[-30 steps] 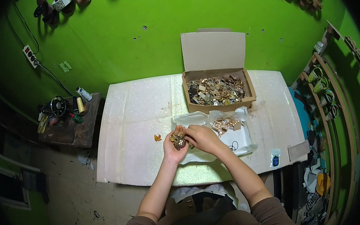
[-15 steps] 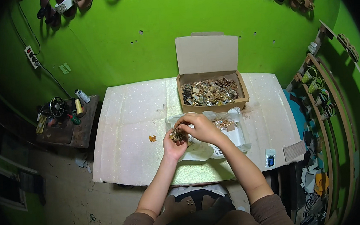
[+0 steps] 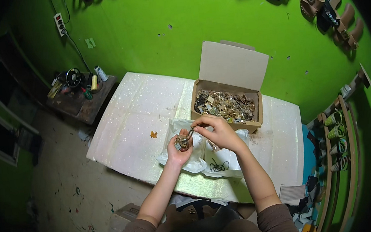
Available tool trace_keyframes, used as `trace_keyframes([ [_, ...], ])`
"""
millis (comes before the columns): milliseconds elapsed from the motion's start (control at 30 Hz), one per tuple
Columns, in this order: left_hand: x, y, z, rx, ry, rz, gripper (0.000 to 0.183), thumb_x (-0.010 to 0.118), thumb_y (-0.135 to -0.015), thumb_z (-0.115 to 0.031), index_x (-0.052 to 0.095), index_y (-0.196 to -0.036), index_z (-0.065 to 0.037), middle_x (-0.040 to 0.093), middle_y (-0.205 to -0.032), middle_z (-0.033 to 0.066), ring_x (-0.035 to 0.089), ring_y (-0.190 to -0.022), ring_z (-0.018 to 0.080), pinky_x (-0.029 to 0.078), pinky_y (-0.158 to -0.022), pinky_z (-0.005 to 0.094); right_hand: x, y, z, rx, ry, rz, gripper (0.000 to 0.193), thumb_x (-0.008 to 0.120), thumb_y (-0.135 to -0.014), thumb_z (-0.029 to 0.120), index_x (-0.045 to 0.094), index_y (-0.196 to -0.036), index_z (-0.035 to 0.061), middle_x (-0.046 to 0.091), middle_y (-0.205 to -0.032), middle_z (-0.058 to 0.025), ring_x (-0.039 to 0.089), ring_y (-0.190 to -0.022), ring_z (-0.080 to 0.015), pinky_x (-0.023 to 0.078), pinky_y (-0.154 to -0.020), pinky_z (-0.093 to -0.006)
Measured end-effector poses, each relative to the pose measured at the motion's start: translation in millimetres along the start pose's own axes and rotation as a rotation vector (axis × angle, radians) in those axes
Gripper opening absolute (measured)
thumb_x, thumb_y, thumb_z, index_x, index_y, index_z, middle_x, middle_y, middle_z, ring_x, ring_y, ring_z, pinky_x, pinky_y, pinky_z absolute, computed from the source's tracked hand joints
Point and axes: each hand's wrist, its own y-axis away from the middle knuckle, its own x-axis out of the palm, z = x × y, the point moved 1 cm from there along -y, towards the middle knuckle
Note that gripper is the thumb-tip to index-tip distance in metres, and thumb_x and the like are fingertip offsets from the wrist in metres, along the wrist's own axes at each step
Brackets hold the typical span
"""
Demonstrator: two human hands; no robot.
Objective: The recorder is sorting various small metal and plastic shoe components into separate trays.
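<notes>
My left hand (image 3: pixel 177 155) is cupped palm up over the white paper lining (image 3: pixel 167 159), holding a small heap of mixed metal ornaments (image 3: pixel 182 143). Just above that palm, the thumb and fingers of my right hand (image 3: pixel 220 133) pinch a dark, chain-like strip (image 3: pixel 191 133). Its lower end reaches the heap, and I cannot tell whether it is tangled there. On the lining's right part lies a looped black cord (image 3: pixel 219 166). Some small shiny pieces (image 3: pixel 214 146) show partly beneath my right hand, which hides the rest.
Behind my hands stands an open cardboard box (image 3: pixel 232 63) full of small metal pieces (image 3: pixel 226 105). An orange-brown scrap (image 3: pixel 153 134) lies left on the sparkly white table (image 3: pixel 120 121). A wooden rack with shoes (image 3: pixel 336 132) is at the right, a small side table (image 3: pixel 78 108) at the left.
My right hand has drawn slightly away from the left palm, and the dark strip now shows between them. The whole view has tilted, uncovering the black cord.
</notes>
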Motion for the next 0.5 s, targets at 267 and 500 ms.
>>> trace_keyframes([
  [267, -6.7, 12.3, 26.0, 0.121, 0.067, -0.072, 0.027, 0.042, -0.083, -0.014, 0.052, -0.104, -0.001, 0.055, -0.104, 0.0085, 0.049, -0.106, 0.0205, 0.039, -0.093, 0.0359, -28.5, 85.8, -65.5, 0.156, -0.033, 0.035, 0.014, 0.057, -0.078, 0.012, 0.06, -0.088, 0.0025, 0.061, -0.082, -0.0108, 0.059, -0.076, -0.0211, 0.046, -0.067, -0.0295],
  [500, -15.0, 4.0, 42.2, 0.149, 0.153, -0.019, 0.027, 0.042, -0.083, -0.013, 0.052, -0.105, -0.001, 0.054, -0.104, 0.0083, 0.05, -0.104, 0.0211, 0.04, -0.093, 0.0359, -9.9, 131.2, -138.9, 0.327, 0.163, 0.071, 0.017, 0.057, -0.076, 0.014, 0.06, -0.087, 0.0016, 0.061, -0.081, -0.0134, 0.059, -0.071, -0.0238, 0.046, -0.066, -0.0304],
])
